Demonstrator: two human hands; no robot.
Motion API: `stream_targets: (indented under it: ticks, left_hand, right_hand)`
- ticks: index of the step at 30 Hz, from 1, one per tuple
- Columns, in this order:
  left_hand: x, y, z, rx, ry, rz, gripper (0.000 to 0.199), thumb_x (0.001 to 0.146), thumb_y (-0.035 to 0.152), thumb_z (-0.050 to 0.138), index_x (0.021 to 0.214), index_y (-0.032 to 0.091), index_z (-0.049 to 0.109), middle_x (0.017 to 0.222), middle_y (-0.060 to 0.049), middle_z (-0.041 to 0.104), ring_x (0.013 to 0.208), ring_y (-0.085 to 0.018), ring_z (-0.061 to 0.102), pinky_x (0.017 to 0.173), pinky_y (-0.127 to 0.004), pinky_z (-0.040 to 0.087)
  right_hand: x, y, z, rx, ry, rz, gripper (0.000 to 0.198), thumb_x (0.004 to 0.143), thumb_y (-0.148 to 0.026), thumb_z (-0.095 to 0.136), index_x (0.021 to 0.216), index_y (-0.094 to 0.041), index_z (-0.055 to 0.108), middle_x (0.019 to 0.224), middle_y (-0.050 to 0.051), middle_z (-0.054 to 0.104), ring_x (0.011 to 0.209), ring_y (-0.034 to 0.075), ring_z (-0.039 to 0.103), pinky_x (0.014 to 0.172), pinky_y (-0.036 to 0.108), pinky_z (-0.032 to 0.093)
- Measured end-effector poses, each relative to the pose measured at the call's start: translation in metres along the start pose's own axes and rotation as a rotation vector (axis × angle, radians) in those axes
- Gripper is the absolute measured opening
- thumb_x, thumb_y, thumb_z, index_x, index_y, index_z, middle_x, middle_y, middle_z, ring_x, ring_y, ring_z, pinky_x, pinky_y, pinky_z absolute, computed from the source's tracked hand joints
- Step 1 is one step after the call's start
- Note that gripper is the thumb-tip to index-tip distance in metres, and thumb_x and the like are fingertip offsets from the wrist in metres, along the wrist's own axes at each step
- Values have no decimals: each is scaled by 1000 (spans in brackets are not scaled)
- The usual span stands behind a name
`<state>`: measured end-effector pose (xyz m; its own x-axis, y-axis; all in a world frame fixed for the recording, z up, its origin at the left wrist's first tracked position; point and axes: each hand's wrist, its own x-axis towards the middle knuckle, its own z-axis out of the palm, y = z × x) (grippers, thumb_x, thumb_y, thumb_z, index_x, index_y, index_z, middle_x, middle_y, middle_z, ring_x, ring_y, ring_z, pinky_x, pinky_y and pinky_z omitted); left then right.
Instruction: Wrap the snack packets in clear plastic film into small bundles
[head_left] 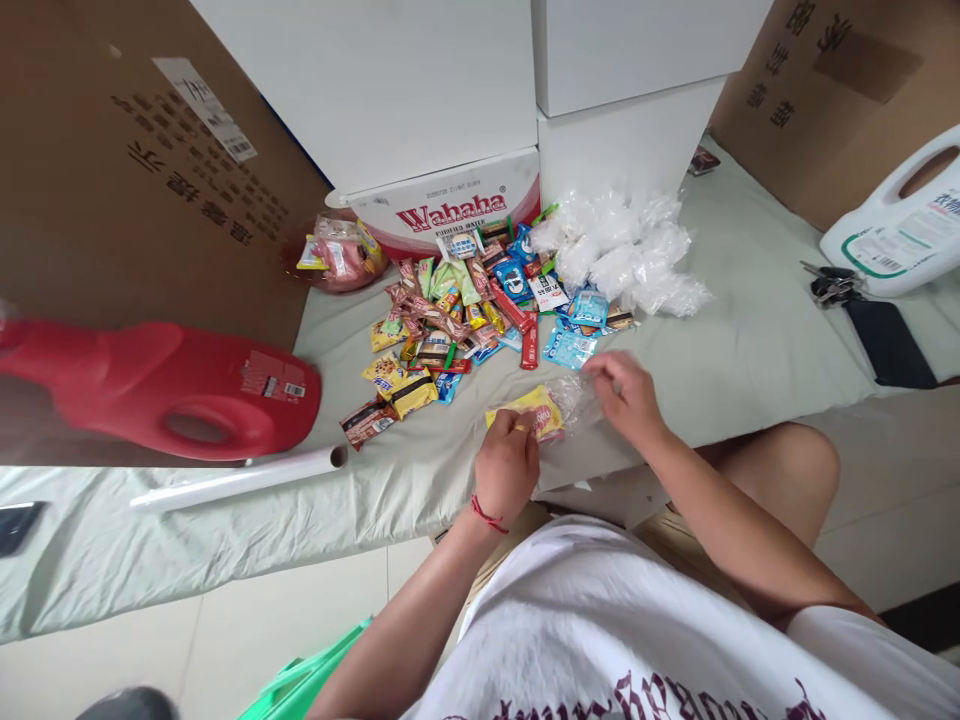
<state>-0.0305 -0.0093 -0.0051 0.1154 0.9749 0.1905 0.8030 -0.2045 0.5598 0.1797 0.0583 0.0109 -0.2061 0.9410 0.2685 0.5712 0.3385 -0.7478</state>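
At the snack pile's (pixel 472 315) five o'clock, the left hand's (pixel 508 458) grip pinched a yellow packet (pixel 541 408), apparently to steady it against the clear bag (pixel 576 402) at its three o'clock, where the right hand's (pixel 627 395) grip looked too blurred to tell.

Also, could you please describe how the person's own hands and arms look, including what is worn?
The left hand has a red cord bracelet at its wrist and what looks like a gold-coloured ring. The right hand shows no bracelet. Both forearms are bare; a white short sleeve shows on the right side.
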Motion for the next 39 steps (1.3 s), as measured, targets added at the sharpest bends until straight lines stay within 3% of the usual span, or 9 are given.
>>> stream_targets:
  ticks: [2,4,8,15,18,22,28,33,39]
  left_hand:
    - [-5,2,1,128,-7,32,31,100,16,45,119,17,70,110,-13,66,97,-24,67,79,-35,55]
    - [-6,3,0,181,-11,49,30,101,16,45,119,17,70,108,-12,65,96,-24,67,77,-34,55]
    - [-2,1,0,167,-12,63,30,101,16,45,120,17,68,108,-12,65,98,-24,66,79,-35,55]
    - [-1,-10,3,120,-20,59,40,100,18,47,135,19,65,110,-11,64,96,-22,66,74,-31,53]
    - [-1,-15,4,97,-37,78,42,99,18,48,136,20,66,110,-10,63,96,-21,66,74,-30,53]
    - [-2,-17,4,71,-23,100,42,99,17,48,136,21,66,110,-10,62,97,-21,65,78,-30,54]
    - [-9,-17,6,98,-14,120,42,99,17,49,137,24,67,111,-9,60,96,-19,63,78,-29,53]
    - [-10,-17,8,150,9,158,40,103,21,46,136,23,68,105,-9,61,92,-20,60,74,-29,52]
    - [-9,-17,7,168,21,192,39,102,21,46,136,23,66,104,-9,62,90,-19,60,72,-28,51]
  right_hand:
    - [12,7,2,-115,99,205,33,103,-40,50,123,-20,67,113,12,73,108,29,63,97,41,48]
    - [23,9,9,-147,-37,268,42,97,-48,61,125,-18,67,107,12,74,103,29,62,92,39,47]
    - [22,6,10,-44,-186,191,24,94,-41,64,87,-20,74,83,6,72,91,23,60,82,32,45]
    - [-16,44,-59,155,32,412,33,88,-52,66,89,-20,74,79,3,68,72,18,57,69,30,45]
    - [-7,61,-60,21,-49,320,34,85,-46,70,109,-22,75,98,6,73,91,24,62,79,34,49]
    - [23,60,-24,-77,-274,123,78,75,-37,83,147,-24,57,123,9,72,110,29,59,95,42,50]
    - [33,55,-10,51,-430,17,15,85,-27,65,89,-18,76,91,7,74,95,24,63,91,37,49]
    - [26,55,-24,332,-198,381,44,98,-55,48,110,-20,72,103,8,77,94,22,69,83,34,53]
    - [21,26,-10,-122,-477,319,34,92,-55,64,89,-22,72,80,6,72,76,23,66,68,29,46]
